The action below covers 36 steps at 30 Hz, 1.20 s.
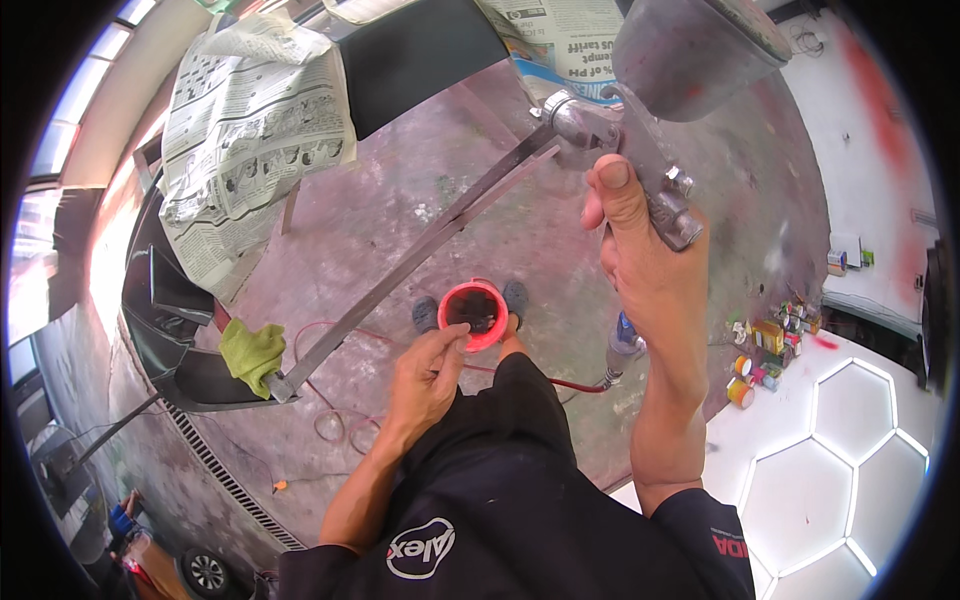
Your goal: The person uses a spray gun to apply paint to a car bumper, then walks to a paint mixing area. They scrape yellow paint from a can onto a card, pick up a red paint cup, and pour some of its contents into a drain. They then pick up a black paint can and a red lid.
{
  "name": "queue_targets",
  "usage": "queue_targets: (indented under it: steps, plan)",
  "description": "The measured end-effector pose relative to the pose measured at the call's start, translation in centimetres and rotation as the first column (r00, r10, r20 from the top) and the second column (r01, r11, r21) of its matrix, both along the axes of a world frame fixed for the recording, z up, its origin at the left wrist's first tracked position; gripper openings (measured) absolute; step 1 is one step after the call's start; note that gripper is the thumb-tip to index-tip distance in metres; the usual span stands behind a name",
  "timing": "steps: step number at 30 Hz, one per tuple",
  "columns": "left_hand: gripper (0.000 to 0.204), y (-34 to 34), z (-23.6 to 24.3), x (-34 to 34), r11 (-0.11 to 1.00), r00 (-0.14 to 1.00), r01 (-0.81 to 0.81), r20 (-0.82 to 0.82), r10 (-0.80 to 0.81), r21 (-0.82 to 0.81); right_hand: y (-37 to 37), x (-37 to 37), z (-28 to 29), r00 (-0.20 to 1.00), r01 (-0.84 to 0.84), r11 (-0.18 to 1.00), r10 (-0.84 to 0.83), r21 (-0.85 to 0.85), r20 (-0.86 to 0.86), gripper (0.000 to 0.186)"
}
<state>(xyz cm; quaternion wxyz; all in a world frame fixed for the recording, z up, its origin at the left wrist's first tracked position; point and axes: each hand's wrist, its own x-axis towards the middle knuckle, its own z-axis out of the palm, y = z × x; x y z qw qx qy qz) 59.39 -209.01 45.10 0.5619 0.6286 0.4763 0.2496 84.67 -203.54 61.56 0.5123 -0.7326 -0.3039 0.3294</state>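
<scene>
My right hand (655,265) wraps the spray gun (650,140), far right; I'd hold its cup (700,55) upright. My left hand (422,385) has thumb and fingertips bunched by the red bucket (487,339); whether they pinch its rim, I can't tell.

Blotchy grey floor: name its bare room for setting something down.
Free: blotchy grey floor between the printed newspaper sheets and long grey metal bar, and between that bar and the right hand. Crowded: left of the red round container, with thin red hose loops; right edge, with small colourful containers.
</scene>
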Motion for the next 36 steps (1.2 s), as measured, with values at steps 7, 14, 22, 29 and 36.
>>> queue_targets:
  steps: [7, 14, 22, 29, 36]
  plan:
    - [0.023, -0.4, -1.3, -0.5, 0.997, 0.999, -0.031, 0.043, 0.034, -0.067, -0.5, -3.4, 1.8, 0.977, -0.206, 0.978, 0.204, -0.027, -0.054, 0.058]
    - [0.022, -0.3, -0.9, 0.0, 0.998, 0.998, -0.031, 0.045, 0.033, -0.046, -0.4, -3.3, 2.5, 0.966, -0.251, 0.967, 0.247, -0.042, -0.072, 0.056]
    - [0.023, -0.2, -0.3, 0.3, 1.0, 1.0, -0.021, 0.022, 0.021, -0.014, 0.7, 1.8, 2.0, 0.999, -0.048, 0.993, 0.05, -0.107, 0.018, 0.057]
    - [0.023, -0.1, -0.5, 0.0, 0.999, 0.999, -0.026, 0.037, 0.027, -0.026, 0.9, 2.2, 2.7, 0.996, 0.023, 0.99, -0.011, -0.141, 0.088, 0.059]
    - [0.023, 0.0, -0.7, -0.2, 0.998, 0.998, -0.049, 0.039, 0.05, -0.047, 1.2, -2.0, 3.6, 0.984, -0.174, 0.978, 0.177, -0.111, 0.015, 0.06]
